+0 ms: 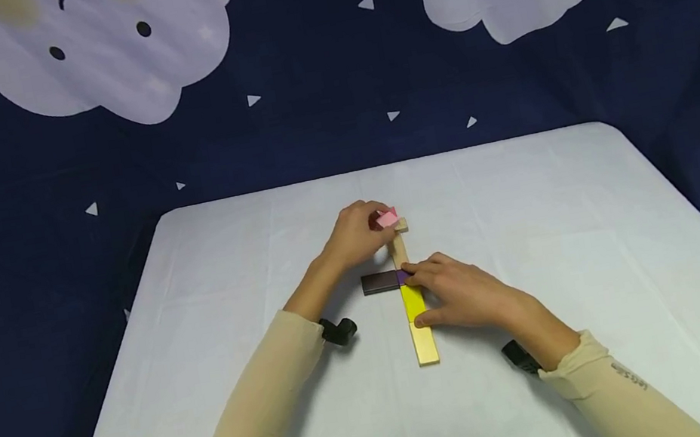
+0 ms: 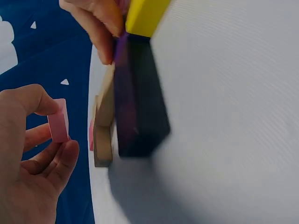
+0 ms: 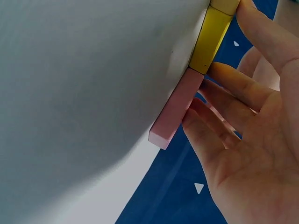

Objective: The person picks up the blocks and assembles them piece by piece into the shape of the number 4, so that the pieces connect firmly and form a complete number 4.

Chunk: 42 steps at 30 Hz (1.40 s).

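A small pink block (image 2: 58,120) is pinched between thumb and fingers of my left hand (image 1: 356,234), above the far end of a row of blocks. My right hand (image 1: 461,291) rests along the row's right side, fingers extended. One fingertip touches the purple block (image 1: 402,277), and the thumb lies by the yellow block (image 1: 413,301). In the right wrist view another pink block (image 3: 176,109) joins the yellow one beside my fingers; my hand hides it in the head view. A dark block (image 1: 379,282) juts left from the purple block.
A pale wooden block (image 1: 425,344) forms the row's near end. Toward the far end are a wooden block (image 1: 399,250), a short wooden piece (image 1: 402,225) and a partly hidden pink block (image 2: 91,135). White cloth (image 1: 233,306) covers the table; a dark blue curtain (image 1: 321,124) hangs behind.
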Motion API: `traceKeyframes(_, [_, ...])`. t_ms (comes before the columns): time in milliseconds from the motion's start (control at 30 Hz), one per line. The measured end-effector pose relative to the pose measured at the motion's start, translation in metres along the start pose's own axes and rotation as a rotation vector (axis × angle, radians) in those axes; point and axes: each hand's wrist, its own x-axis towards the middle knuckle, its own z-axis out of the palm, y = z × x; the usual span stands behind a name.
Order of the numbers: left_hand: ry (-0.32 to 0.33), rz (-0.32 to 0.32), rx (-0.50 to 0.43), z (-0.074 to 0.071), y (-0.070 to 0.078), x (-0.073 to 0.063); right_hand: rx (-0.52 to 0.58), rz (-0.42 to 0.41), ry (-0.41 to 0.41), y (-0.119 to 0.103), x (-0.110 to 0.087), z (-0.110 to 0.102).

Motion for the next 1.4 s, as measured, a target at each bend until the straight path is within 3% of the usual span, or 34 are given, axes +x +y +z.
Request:
traceKeyframes(400, [0.021, 0.006, -0.015, -0.02, -0.014, -0.052, -0.011, 0.007, 0.005, -0.001, 0.0, 0.001])
traceKeyframes(733, [-0.033, 0.019, 0.011, -0.021, -0.034, -0.086, -0.015, 0.008, 0.004, -0.003, 0.0, 0.002])
traceKeyframes(1000, [-0.072, 0.113, 0.061, -0.02, -0.036, -0.1, -0.017, 0.015, 0.006, -0.003, -0.002, 0.002])
traceKeyframes(1267, [-0.089, 0.123, 0.075, -0.02, -0.036, -0.105, -0.032, 0.0, 0.007, -0.002, 0.0, 0.003])
traceKeyframes(1400, [-0.089, 0.158, 0.071, -0.02, -0.036, -0.104, -0.036, 0.003, 0.009, -0.001, 0.0, 0.003])
